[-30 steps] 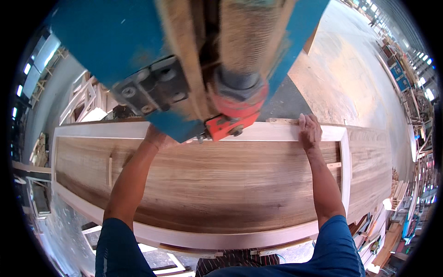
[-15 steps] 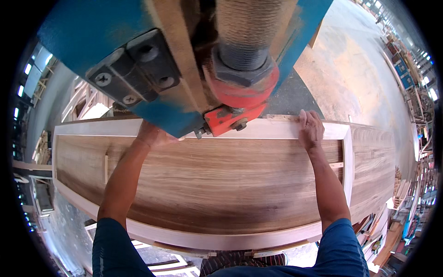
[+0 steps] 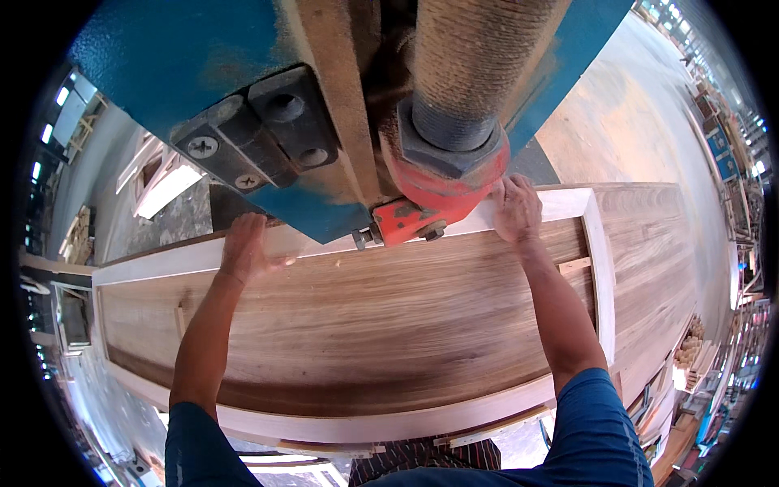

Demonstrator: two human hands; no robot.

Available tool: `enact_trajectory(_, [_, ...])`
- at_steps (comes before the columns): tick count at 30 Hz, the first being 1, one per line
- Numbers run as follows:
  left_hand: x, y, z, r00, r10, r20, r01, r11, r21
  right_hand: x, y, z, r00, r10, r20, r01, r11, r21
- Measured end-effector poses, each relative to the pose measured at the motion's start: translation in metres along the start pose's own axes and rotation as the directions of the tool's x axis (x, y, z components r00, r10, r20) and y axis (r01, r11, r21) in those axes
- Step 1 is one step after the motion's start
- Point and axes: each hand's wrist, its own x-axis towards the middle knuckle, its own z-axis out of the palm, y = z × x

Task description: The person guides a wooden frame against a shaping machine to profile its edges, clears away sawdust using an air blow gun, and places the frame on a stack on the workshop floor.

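Your left hand (image 3: 245, 250) and right hand (image 3: 518, 211) grasp the frame (image 3: 365, 428) by its far rail (image 3: 162, 265), flanking the blue machine (image 3: 178, 57).

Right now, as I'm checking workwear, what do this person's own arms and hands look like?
The left hand and right hand are gloveless, and the forearms are bare. The short sleeves are dark blue, with faint pale markings on their outer sides.

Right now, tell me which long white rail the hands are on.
The far rail, the upper one in the picture: the left hand and right hand are both on it. The near rail, below, has neither.
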Motion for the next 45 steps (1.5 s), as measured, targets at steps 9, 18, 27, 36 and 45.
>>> enact_trajectory(9, [-0.081,0.028,-0.005,0.982,-0.181,0.063,0.178,0.983,0.041,-0.017,-0.018,-0.013,0.994,-0.108,0.002,0.108,0.991,0.08])
enact_trajectory(18, [-0.134,0.057,0.009,0.981,-0.174,-0.081,0.183,0.976,0.115,-0.032,-0.017,-0.023,0.984,-0.128,0.126,0.124,0.991,0.044])
enact_trajectory(27, [-0.164,0.089,-0.002,0.966,-0.249,-0.064,0.254,0.964,0.075,-0.037,-0.014,-0.022,0.972,-0.22,0.081,0.213,0.973,0.083])
enact_trajectory(36, [-0.174,0.102,0.009,0.966,-0.23,-0.119,0.241,0.966,0.09,-0.04,-0.005,-0.023,0.945,-0.328,-0.011,0.328,0.941,0.089])
enact_trajectory(45, [-0.178,0.111,0.014,0.953,-0.226,-0.2,0.243,0.968,0.067,-0.037,0.008,-0.014,0.918,-0.384,-0.098,0.394,0.911,0.119])
